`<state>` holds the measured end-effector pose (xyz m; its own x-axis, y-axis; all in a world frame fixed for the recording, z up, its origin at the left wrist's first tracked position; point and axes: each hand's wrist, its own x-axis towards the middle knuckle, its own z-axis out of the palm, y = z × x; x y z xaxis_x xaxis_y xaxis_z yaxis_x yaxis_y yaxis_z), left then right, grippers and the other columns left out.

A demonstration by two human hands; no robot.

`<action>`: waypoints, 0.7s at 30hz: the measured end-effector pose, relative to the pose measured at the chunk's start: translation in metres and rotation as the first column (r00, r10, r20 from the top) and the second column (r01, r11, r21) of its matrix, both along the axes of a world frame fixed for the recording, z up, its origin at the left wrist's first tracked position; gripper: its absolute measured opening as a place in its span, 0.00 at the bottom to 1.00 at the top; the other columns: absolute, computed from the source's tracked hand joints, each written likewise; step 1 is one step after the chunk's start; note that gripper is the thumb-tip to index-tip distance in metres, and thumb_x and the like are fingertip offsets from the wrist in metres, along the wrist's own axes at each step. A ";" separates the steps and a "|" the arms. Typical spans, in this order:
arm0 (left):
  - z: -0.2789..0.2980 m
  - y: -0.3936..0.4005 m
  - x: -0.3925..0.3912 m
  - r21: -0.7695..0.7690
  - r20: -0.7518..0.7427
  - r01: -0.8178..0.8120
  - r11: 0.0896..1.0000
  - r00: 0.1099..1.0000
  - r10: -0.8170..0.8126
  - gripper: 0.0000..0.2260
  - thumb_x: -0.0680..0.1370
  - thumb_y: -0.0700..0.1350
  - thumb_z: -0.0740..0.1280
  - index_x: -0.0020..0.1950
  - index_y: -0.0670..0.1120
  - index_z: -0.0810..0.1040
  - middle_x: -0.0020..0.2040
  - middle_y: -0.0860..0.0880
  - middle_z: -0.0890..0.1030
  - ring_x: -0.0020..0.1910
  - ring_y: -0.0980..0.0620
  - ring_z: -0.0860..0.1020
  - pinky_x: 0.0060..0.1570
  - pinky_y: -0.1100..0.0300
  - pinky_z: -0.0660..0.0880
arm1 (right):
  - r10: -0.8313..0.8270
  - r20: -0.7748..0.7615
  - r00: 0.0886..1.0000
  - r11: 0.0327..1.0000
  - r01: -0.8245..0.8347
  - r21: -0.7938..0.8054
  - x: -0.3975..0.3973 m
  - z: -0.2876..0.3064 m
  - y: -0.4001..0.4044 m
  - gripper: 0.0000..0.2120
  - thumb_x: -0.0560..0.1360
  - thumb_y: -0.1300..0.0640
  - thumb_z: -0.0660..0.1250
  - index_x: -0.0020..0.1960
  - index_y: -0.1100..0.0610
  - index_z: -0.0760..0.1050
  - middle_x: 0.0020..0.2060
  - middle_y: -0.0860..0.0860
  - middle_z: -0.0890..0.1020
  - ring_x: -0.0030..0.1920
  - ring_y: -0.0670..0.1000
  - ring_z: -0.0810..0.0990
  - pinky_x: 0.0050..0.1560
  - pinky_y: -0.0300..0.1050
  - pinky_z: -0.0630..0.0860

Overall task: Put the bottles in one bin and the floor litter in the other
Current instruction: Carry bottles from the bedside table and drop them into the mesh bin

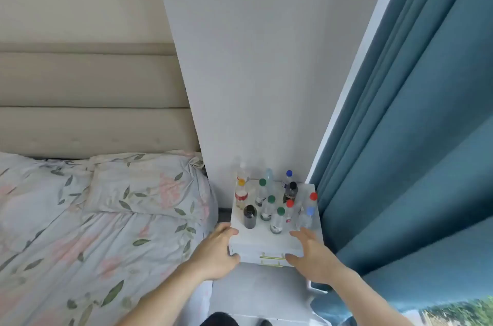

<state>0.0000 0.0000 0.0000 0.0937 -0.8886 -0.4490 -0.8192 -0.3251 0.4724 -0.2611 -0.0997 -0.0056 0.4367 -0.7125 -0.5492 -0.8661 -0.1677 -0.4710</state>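
Several plastic bottles stand upright on a white nightstand [237,219] against the wall. Among them are a dark bottle without a cap [250,216] at the front left, a green-capped clear bottle [277,221] at the front middle, a blue-capped one [307,218] at the front right and a red-capped one [312,199] behind it. My left hand [216,253] reaches toward the nightstand's front left corner, fingers apart, holding nothing. My right hand [312,256] hovers at the front right edge, fingers spread and empty, just short of the blue-capped bottle. No bin or floor litter is in view.
A bed with a floral duvet [80,245] and pillow [149,187] lies to the left, under a padded beige headboard [93,101]. Teal curtains [413,138] hang close on the right. The nightstand has a drawer with a gold handle [272,259]. Grey floor [258,291] runs below it.
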 end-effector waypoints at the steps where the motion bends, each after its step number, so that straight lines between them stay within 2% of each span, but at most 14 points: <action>1: -0.007 -0.013 0.000 0.008 -0.015 0.000 1.000 1.000 0.001 0.29 0.78 0.52 0.65 0.79 0.51 0.64 0.80 0.57 0.56 0.75 0.52 0.67 0.69 0.59 0.66 | 0.001 0.018 1.000 1.000 -0.001 0.010 0.003 -0.006 -0.012 0.33 0.80 0.43 0.64 0.80 0.49 0.57 0.82 0.50 0.51 0.80 0.52 0.56 0.77 0.45 0.58; 4: -0.030 -0.051 -0.001 0.100 -0.016 0.004 0.995 1.000 -0.002 0.30 0.76 0.53 0.65 0.78 0.51 0.66 0.80 0.56 0.56 0.74 0.52 0.69 0.69 0.57 0.68 | -0.007 -0.023 1.000 0.999 0.008 0.034 0.011 -0.023 -0.044 0.33 0.80 0.43 0.64 0.80 0.48 0.57 0.82 0.48 0.51 0.80 0.51 0.58 0.76 0.44 0.60; 7: -0.055 -0.093 0.003 0.201 -0.006 0.036 0.979 0.999 -0.036 0.30 0.77 0.51 0.65 0.78 0.50 0.65 0.81 0.54 0.53 0.74 0.47 0.69 0.70 0.55 0.69 | -0.025 -0.080 0.996 0.998 0.029 0.048 0.024 -0.045 -0.072 0.33 0.79 0.44 0.64 0.80 0.47 0.56 0.82 0.47 0.50 0.78 0.51 0.62 0.73 0.44 0.65; 10: -0.076 -0.134 0.011 0.267 0.016 0.091 0.959 0.995 -0.099 0.29 0.77 0.50 0.64 0.79 0.49 0.64 0.81 0.54 0.51 0.69 0.45 0.73 0.65 0.53 0.73 | -0.047 -0.113 0.992 0.996 0.055 0.069 0.039 -0.065 -0.095 0.33 0.79 0.45 0.64 0.80 0.47 0.57 0.81 0.46 0.50 0.75 0.51 0.67 0.70 0.47 0.69; 15: -0.117 -0.197 0.027 0.354 0.024 0.158 0.922 0.984 -0.178 0.30 0.77 0.49 0.64 0.79 0.47 0.62 0.81 0.52 0.48 0.62 0.42 0.76 0.55 0.51 0.77 | -0.065 -0.174 0.983 0.991 0.084 0.103 0.064 -0.096 -0.131 0.32 0.80 0.47 0.64 0.80 0.46 0.56 0.81 0.45 0.47 0.75 0.53 0.68 0.68 0.48 0.71; 21: -0.180 -0.246 0.037 0.409 0.009 0.229 0.883 0.967 -0.254 0.28 0.77 0.49 0.65 0.76 0.44 0.66 0.78 0.49 0.50 0.57 0.42 0.76 0.56 0.49 0.77 | -0.071 -0.244 0.967 0.987 0.104 0.125 0.088 -0.144 -0.172 0.30 0.80 0.50 0.63 0.80 0.45 0.56 0.81 0.45 0.45 0.73 0.54 0.69 0.65 0.48 0.75</action>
<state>0.0366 -0.2462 -0.1804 -0.0622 -0.6320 -0.7725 -0.9194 -0.2649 0.2908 -0.1733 -0.2714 -0.1496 0.2206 -0.6540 -0.7237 -0.9643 -0.0348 -0.2625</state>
